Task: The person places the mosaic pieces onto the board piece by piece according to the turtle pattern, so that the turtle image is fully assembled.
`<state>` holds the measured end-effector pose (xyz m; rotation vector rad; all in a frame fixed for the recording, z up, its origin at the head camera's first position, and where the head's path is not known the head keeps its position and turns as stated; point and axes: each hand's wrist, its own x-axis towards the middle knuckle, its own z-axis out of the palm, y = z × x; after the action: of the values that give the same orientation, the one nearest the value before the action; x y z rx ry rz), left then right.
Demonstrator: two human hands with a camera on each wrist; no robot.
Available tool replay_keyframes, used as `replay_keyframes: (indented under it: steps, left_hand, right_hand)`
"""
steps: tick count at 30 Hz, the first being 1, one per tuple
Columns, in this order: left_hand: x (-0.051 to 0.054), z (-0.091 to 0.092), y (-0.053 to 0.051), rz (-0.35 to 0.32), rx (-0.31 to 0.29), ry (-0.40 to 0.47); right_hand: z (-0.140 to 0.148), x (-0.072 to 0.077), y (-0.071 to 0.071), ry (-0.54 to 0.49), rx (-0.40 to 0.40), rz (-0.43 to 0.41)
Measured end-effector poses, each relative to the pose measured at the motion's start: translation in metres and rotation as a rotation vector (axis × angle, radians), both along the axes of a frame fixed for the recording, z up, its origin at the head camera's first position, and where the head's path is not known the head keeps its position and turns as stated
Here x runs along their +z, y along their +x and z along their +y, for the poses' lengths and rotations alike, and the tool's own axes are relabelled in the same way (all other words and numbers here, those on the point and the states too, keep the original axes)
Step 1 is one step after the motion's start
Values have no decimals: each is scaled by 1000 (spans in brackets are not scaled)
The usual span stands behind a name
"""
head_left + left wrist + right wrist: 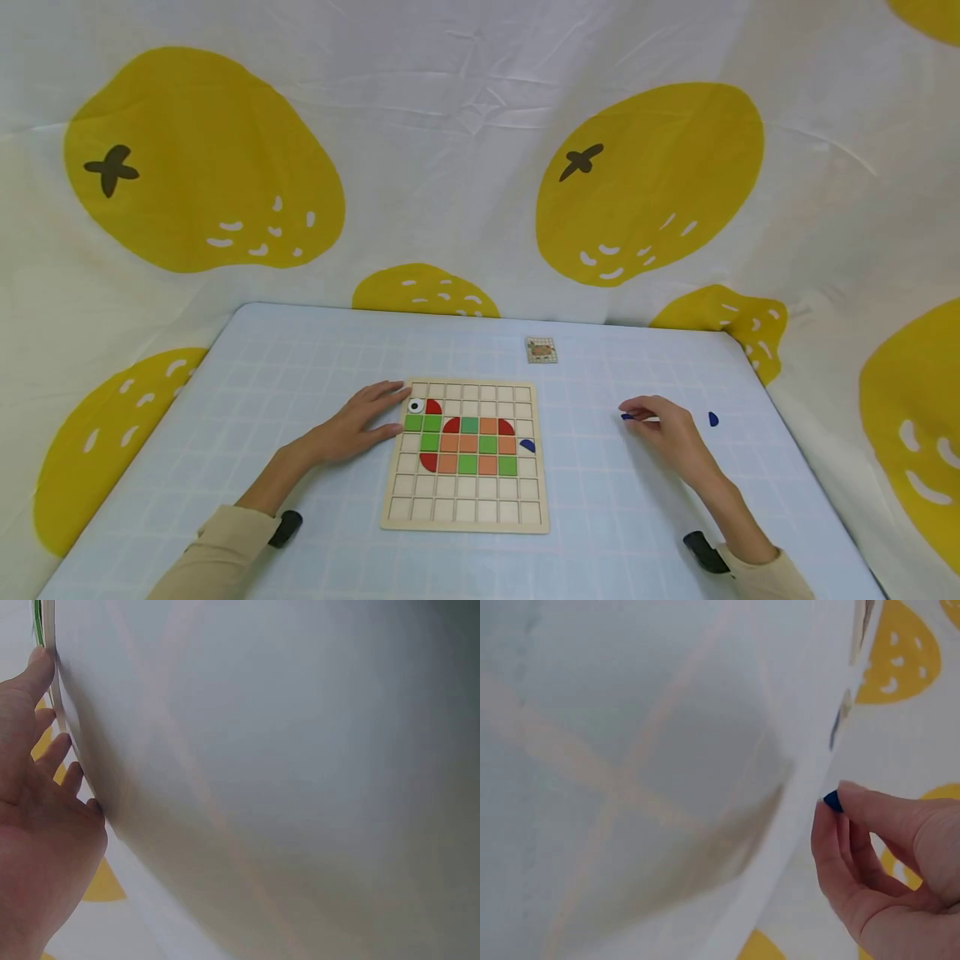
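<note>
A square wooden grid board [465, 515] lies on the table, with red, green, orange and blue tiles and a round eye piece [416, 406] set in its cells. My left hand [352, 427] rests at the board's left edge, fingers extended; in the left wrist view its thumb and fingertips touch that edge. To the right of the board, my right hand [667, 433] pinches a small dark blue tile [832, 801] between thumb and fingers, above the table. A blue half-round tile [528, 446] sits on the board's right side.
Another blue half-round tile [713, 419] lies on the table right of my right hand. A small picture card [542, 350] is behind the board. Behind the table [315, 350] hangs a white cloth [442, 167] with yellow fruit prints.
</note>
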<state>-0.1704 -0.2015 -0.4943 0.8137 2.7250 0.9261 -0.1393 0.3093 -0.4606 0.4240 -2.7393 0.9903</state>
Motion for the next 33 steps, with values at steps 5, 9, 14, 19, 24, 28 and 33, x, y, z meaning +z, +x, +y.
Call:
replay_keyframes:
  steps: [5,9,14,19,24,28,33]
  left_hand:
    - [-1,0,0,7,-3,1]
    - [-1,0,0,15,-4,-6]
    - [1,1,1,5,-5,-6]
    - [1,1,0,0,-5,-14]
    - [2,1,0,-10,3,-17]
    - [2,2,0,-11,6,-23]
    - [2,3,0,-21,9,-22]
  right_hand:
    - [-11,0,-1,11,14,-4]
    - [-21,-1,-3,4,13,-29]
    - [-35,-1,-3,5,23,-54]
    - [-51,0,-2,4,46,-91]
    - [-64,2,-1,-12,80,-99]
    - [-74,2,-1,-22,106,-124]
    - [-86,2,1,-37,159,-171]
